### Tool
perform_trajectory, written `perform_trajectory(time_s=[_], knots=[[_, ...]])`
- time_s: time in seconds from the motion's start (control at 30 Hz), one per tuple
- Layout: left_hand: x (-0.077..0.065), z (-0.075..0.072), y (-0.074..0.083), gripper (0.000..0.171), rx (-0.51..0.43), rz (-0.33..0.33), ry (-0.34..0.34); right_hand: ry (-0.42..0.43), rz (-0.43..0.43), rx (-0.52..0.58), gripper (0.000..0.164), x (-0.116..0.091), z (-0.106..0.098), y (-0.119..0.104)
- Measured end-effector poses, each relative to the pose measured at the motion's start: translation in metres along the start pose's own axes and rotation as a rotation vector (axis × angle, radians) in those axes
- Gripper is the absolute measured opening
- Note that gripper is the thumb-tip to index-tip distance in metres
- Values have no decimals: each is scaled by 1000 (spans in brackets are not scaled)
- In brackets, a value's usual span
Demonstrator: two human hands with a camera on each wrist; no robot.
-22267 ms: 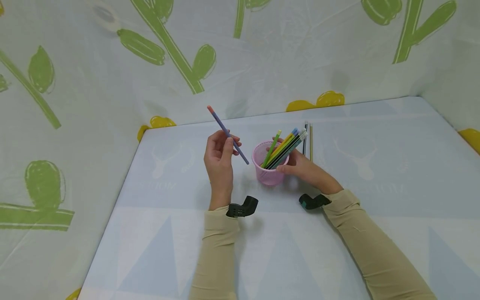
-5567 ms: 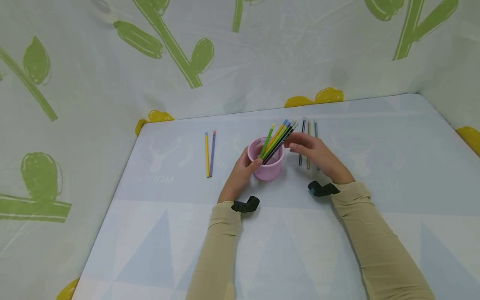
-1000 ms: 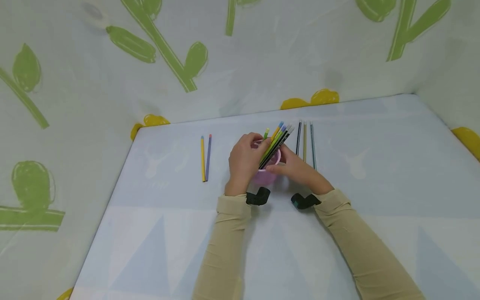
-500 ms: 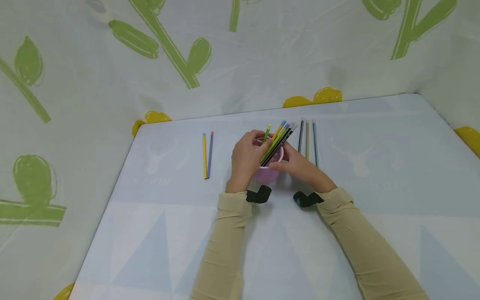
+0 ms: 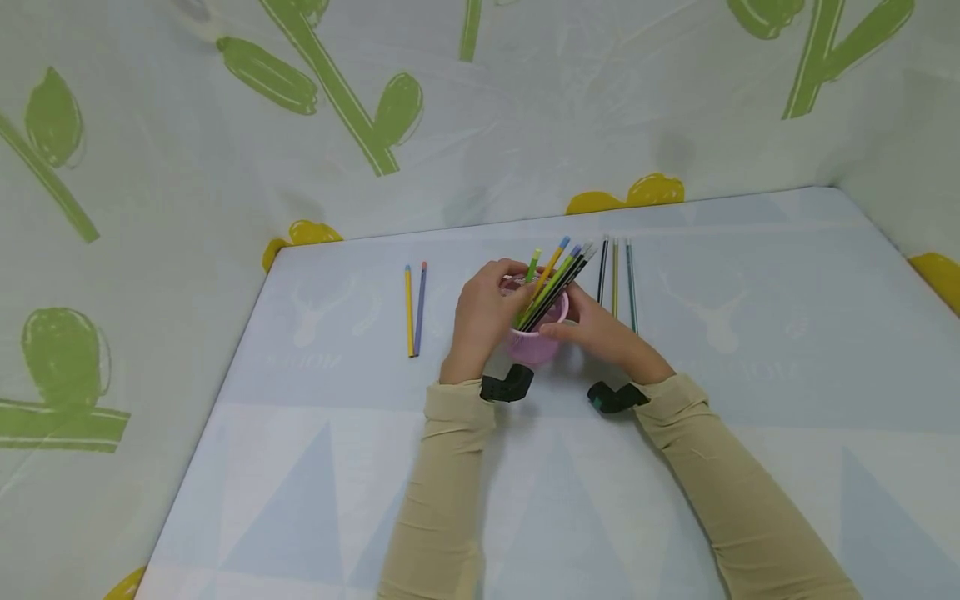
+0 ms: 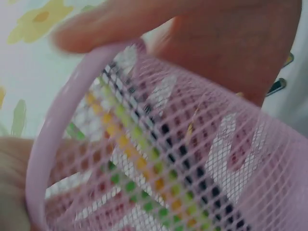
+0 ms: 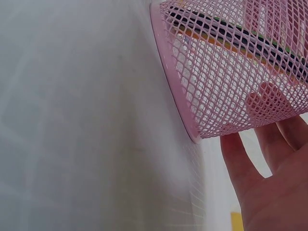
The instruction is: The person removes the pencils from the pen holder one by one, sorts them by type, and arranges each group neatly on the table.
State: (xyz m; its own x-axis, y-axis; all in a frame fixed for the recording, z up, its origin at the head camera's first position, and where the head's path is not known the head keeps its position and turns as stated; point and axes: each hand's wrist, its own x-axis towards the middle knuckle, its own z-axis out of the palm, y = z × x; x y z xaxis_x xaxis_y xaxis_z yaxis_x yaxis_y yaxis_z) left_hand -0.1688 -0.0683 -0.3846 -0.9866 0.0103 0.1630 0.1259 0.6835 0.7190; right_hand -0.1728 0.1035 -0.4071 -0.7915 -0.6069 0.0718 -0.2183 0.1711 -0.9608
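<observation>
My right hand (image 5: 603, 333) grips the pink mesh pencil cup (image 5: 534, 350) from its right side. The cup leans, and in the right wrist view the right hand's fingers (image 7: 240, 163) spread along the mesh. My left hand (image 5: 483, 312) reaches over the cup's left rim. Its thumb is against the pencils, but its fingertips are partly hidden, so whether it pinches one cannot be told. In the cup stand a green pencil (image 5: 533, 265), a yellow pencil (image 5: 556, 256) with a blue end, a lime pencil (image 5: 560, 275) and black pencils (image 5: 573, 273), all slanting right.
A yellow pencil and a purple pencil (image 5: 421, 308) lie side by side on the table left of the hands. To the right lie a black pencil (image 5: 602, 268), a gold pencil (image 5: 615, 277) and a teal pencil (image 5: 632, 285). The table's back edge meets a patterned wall (image 5: 525, 117).
Earlier a purple pencil was in my left hand; a yellow and a purple pencil now lie left, a teal one right. Just now my left hand shifts slightly left, the yellow pencil tilting with it.
</observation>
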Motion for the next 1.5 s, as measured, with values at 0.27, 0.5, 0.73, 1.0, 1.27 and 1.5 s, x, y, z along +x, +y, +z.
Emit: perform_trajectory(time_s=[0.27,0.5,0.73,1.0,1.27,1.5], knots=[[-1,-10,-15,23,-111,-56,-180,0,9,-4,74,0,0,0],[-1,-19,-22,25,-72,-14,-302,0,15,10,73,-1,1,-1],[0,-22,-23,26,-130,-25,-228,-2,38,18,73,-2,1,0],[1,-25,-24,26,-215,-24,-52,8,62,4,73,-1,2,-2],[1,-31,-25,28,-361,7,-19,5,51,18,70,0,2,-3],[2,-31,-28,30,-408,-5,31,-2,21,33,70,2,2,-1]])
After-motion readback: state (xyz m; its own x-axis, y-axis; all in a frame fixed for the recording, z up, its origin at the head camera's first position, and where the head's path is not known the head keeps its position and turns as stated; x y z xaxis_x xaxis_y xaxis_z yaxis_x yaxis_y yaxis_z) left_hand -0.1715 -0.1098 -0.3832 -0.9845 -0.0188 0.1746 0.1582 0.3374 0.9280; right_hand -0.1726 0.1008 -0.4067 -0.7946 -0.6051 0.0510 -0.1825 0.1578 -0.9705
